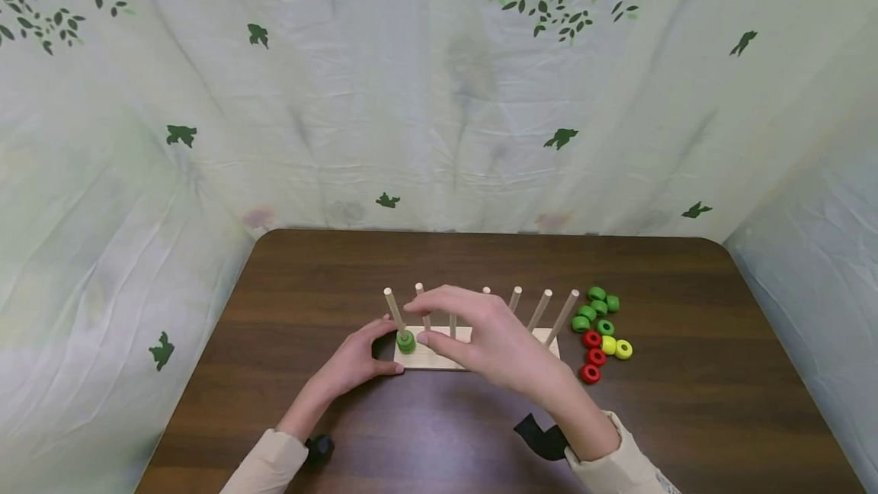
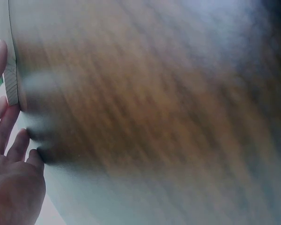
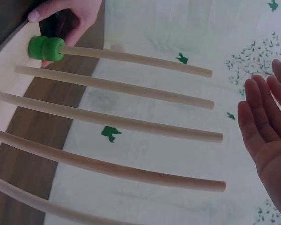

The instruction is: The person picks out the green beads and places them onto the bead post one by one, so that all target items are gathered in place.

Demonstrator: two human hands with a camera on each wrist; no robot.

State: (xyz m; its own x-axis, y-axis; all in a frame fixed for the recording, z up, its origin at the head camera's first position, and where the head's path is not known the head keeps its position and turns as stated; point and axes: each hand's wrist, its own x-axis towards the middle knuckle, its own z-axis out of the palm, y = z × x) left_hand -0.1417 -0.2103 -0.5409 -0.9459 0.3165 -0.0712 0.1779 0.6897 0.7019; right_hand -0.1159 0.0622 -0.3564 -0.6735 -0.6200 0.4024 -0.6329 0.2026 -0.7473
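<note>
A pale wooden board (image 1: pixel 428 360) with a row of upright pegs stands on the table. My left hand (image 1: pixel 353 363) grips its left end, thumb at the front edge and fingers round the side; the left wrist view shows that hand (image 2: pixel 16 187) at the board's edge (image 2: pixel 5 40). Two green beads (image 3: pixel 51 48) are stacked at the base of the leftmost peg. My right hand (image 1: pixel 490 338) is over the pegs, thumb and fingers apart, hiding part of the board. In the right wrist view this hand (image 3: pixel 271 136) holds nothing, beyond the peg tips.
Right of the board lie loose beads: several green ones (image 1: pixel 599 308), red ones (image 1: pixel 595 357) and two yellow ones (image 1: pixel 623 349). The brown table (image 1: pixel 686 311) ends at a leaf-patterned cloth (image 1: pixel 425 97) behind, with cloth at both sides too.
</note>
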